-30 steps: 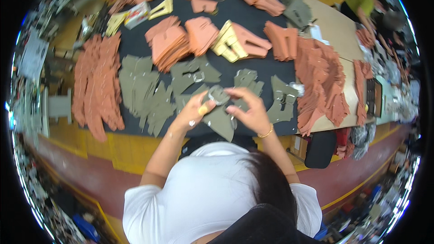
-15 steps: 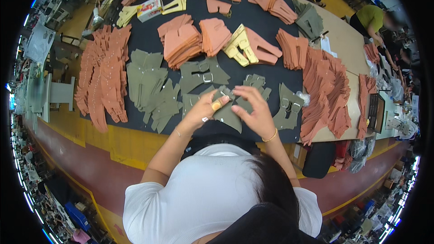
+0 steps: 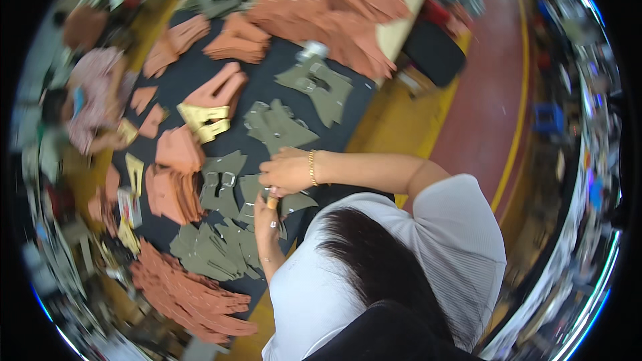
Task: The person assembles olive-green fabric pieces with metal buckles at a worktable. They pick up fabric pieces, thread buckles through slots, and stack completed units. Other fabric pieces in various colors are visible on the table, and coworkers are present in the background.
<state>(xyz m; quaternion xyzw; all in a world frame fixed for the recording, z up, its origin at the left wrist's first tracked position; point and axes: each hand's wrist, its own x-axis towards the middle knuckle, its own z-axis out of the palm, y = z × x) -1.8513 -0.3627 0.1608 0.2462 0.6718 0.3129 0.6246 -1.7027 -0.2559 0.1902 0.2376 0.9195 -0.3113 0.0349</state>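
Both hands meet over an olive-green buckled upper piece [image 3: 299,203] at the near edge of the black-covered table. My left hand [image 3: 267,219] is closed on it, a tan cover on one finger. From the right, my right hand [image 3: 286,170] reaches across with fingers bent together at the piece's upper end; its fingertips are partly hidden. Just beyond lies a flat green piece with silver buckles [image 3: 219,182]. Further green pieces [image 3: 276,127] lie to the right of the hands, and a spread of green pieces [image 3: 210,251] is on the left.
Stacked salmon pieces [image 3: 175,194] stand farther in, near a yellow template [image 3: 204,120]. Overlapping salmon rows [image 3: 190,291] lie at the left end, with a large salmon heap [image 3: 328,10] at the far right end. Across the table sits a co-worker [image 3: 100,97]. A dark stool [image 3: 435,57] stands beside the table.
My view has turned strongly, so the table now runs diagonally. My right hand has closed in from spread fingers onto the green piece beside my left hand.
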